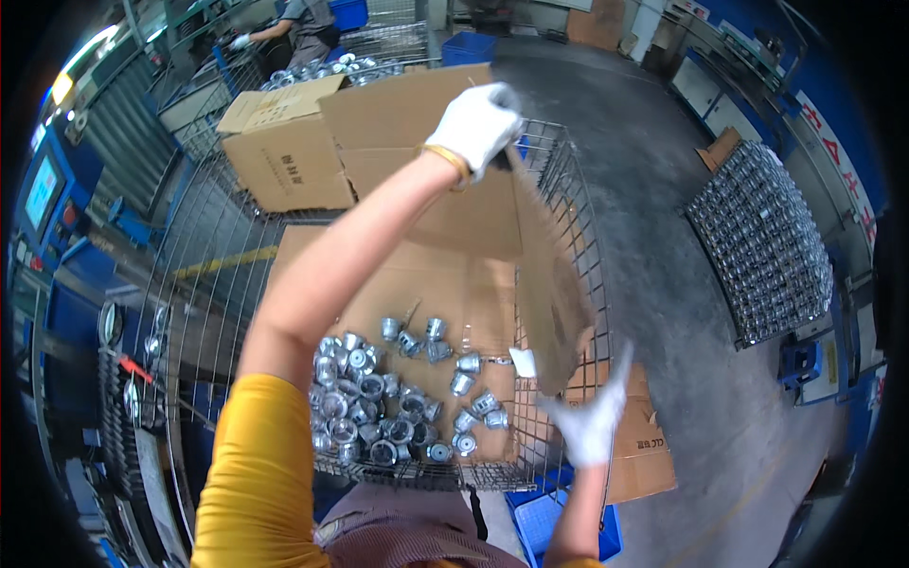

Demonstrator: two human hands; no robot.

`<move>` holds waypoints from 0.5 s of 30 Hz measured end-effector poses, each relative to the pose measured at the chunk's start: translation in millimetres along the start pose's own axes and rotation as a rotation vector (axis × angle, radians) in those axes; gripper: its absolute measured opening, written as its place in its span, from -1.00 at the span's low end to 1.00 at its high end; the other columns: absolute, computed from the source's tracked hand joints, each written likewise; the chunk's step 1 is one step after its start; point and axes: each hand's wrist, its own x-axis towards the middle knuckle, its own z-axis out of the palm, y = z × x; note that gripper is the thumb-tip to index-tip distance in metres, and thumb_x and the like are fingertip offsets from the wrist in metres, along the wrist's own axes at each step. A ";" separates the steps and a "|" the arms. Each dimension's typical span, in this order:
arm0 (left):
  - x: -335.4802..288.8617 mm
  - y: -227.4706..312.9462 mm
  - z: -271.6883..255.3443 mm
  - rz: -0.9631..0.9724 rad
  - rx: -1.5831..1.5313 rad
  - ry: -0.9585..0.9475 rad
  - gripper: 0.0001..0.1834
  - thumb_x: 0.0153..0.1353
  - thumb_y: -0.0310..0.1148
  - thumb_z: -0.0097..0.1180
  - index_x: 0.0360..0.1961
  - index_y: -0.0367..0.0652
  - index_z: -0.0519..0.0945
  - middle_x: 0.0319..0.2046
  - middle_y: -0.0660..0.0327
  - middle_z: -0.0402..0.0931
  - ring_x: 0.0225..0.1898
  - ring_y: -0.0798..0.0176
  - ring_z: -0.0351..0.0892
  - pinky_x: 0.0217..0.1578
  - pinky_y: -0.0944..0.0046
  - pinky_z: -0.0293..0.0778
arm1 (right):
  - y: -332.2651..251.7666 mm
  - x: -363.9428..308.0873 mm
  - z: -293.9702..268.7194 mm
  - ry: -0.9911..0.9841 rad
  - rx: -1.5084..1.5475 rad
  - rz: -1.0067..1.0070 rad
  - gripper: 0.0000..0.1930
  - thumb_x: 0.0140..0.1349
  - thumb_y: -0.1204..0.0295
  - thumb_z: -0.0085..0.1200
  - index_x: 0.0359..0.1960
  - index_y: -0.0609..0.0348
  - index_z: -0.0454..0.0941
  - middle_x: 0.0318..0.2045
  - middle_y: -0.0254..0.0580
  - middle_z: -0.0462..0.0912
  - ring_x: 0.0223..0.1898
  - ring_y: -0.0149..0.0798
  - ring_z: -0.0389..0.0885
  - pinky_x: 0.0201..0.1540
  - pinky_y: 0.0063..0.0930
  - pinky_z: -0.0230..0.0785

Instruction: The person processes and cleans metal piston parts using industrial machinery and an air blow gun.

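My left hand [476, 125], in a white glove, reaches far forward and is closed on the upper end of an upright cardboard sheet [549, 284]. The sheet stands along the right side of a wire mesh cage [592, 237] and is slightly blurred. My right hand [589, 417], also gloved in white, is beside the sheet's lower near end, with thumb and fingers spread apart. Many silvery metal fittings [365, 407] lie heaped at the near left of the cage, on a flat cardboard liner [426, 284]. Several more lie scattered to the right of the heap.
A cardboard box [279, 156] sits at the cage's far left. Flattened cardboard [639, 440] and a blue crate [611, 535] are outside its near right corner. Stacked metal parts [762, 241] stand on the right. A machine with a screen [43, 194] stands left; a co-worker [308, 28] is far back.
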 end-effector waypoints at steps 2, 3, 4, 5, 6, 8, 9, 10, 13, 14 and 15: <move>-9.2 42.6 -25.0 0.001 -0.069 -0.070 -0.87 -0.09 -0.43 0.11 -0.48 -0.24 0.56 -0.57 0.19 0.54 -0.49 0.32 0.52 -0.44 0.30 0.45 | -10.5 29.9 47.7 0.214 -0.047 -0.082 0.04 -0.24 0.47 0.39 0.32 0.34 -0.01 0.26 0.25 0.19 0.29 0.06 0.20 0.31 -0.28 0.07; -10.9 70.4 -27.4 -0.060 -0.186 -0.152 -0.90 -0.09 -0.48 0.10 -0.48 -0.27 0.54 -0.54 0.22 0.53 -0.45 0.39 0.48 -0.44 0.36 0.41 | 24.0 45.7 62.3 0.303 -0.018 -0.334 -0.27 -0.05 0.58 0.25 0.23 0.28 0.23 0.10 0.20 0.43 0.12 0.01 0.46 0.11 -0.36 0.35; -10.2 85.3 -43.7 -0.009 -0.221 -0.114 -0.89 -0.09 -0.51 0.08 -0.47 -0.28 0.55 -0.55 0.23 0.53 -0.44 0.38 0.51 -0.40 0.36 0.43 | 6.9 51.2 59.3 0.329 -0.018 -0.359 -0.39 -0.04 0.57 0.23 0.13 0.27 0.35 -0.05 0.11 0.53 -0.06 -0.02 0.55 -0.03 -0.31 0.41; -5.6 89.5 -60.4 0.038 -0.259 -0.075 -0.88 -0.09 -0.53 0.06 -0.45 -0.29 0.56 -0.55 0.23 0.54 -0.42 0.37 0.53 -0.36 0.36 0.45 | -14.4 55.7 50.8 0.352 -0.023 -0.383 -0.51 -0.04 0.56 0.21 0.03 0.25 0.47 -0.21 0.03 0.64 -0.23 -0.05 0.65 -0.18 -0.26 0.47; 5.7 94.1 -91.8 0.354 -0.029 -0.076 -0.81 0.03 -0.49 0.05 -0.29 -0.27 0.57 -0.39 0.17 0.56 -0.40 0.30 0.56 -0.27 0.32 0.48 | -38.1 59.5 42.8 0.346 -0.013 -0.398 -0.51 -0.04 0.56 0.21 0.03 0.25 0.47 -0.21 0.03 0.64 -0.23 -0.05 0.65 -0.18 -0.26 0.47; 32.4 146.8 -114.5 0.761 0.353 0.037 -0.95 -0.09 -0.51 0.10 -0.60 -0.22 0.58 -0.62 0.12 0.54 -0.55 0.23 0.56 -0.48 0.29 0.48 | -69.3 68.8 20.0 0.671 -0.128 -0.651 -0.70 -0.03 0.58 0.22 -0.18 0.22 0.60 -0.46 -0.12 0.67 -0.47 -0.18 0.65 -0.35 -0.34 0.48; 26.5 181.9 -127.2 1.010 0.864 0.156 -0.97 -0.19 -0.49 0.18 -0.63 -0.18 0.63 -0.64 0.07 0.54 -0.59 0.15 0.57 -0.50 0.27 0.50 | -83.1 76.9 6.2 0.747 0.069 -0.632 -0.81 0.01 0.58 0.21 -0.28 0.23 0.62 -0.45 -0.11 0.67 -0.52 -0.26 0.61 -0.40 -0.45 0.45; 22.1 184.3 -130.0 1.006 0.867 0.153 -0.97 -0.19 -0.49 0.18 -0.63 -0.18 0.63 -0.64 0.07 0.54 -0.59 0.15 0.57 -0.50 0.27 0.50 | -98.6 85.1 -15.1 0.857 0.054 -0.643 -0.87 0.04 0.55 0.25 -0.34 0.28 0.62 -0.51 -0.13 0.66 -0.56 -0.32 0.57 -0.47 -0.49 0.41; 12.8 193.6 -123.4 1.009 0.695 0.005 -0.91 -0.15 -0.50 0.14 -0.52 -0.17 0.60 -0.57 0.08 0.55 -0.53 0.17 0.57 -0.45 0.27 0.50 | -134.0 108.3 -95.4 1.228 -0.065 -0.645 -0.81 0.01 0.45 0.32 -0.40 0.32 0.62 -0.54 -0.19 0.65 -0.64 -0.43 0.45 -0.44 -0.58 0.41; 7.6 201.5 -122.9 1.009 0.649 -0.040 -0.89 -0.13 -0.50 0.13 -0.49 -0.16 0.59 -0.55 0.09 0.55 -0.51 0.17 0.57 -0.44 0.27 0.51 | -164.4 91.9 -96.3 1.228 -0.054 -0.643 -0.81 0.01 0.45 0.32 -0.40 0.32 0.62 -0.54 -0.19 0.65 -0.64 -0.43 0.45 -0.44 -0.58 0.41; 1.5 210.8 -123.8 1.007 0.610 -0.083 -0.87 -0.12 -0.50 0.12 -0.45 -0.16 0.58 -0.53 0.10 0.55 -0.49 0.18 0.58 -0.42 0.27 0.51 | -155.9 86.1 -139.1 1.310 -0.238 -0.636 -0.83 0.02 0.45 0.29 -0.40 0.29 0.62 -0.53 -0.19 0.65 -0.62 -0.42 0.47 -0.43 -0.55 0.42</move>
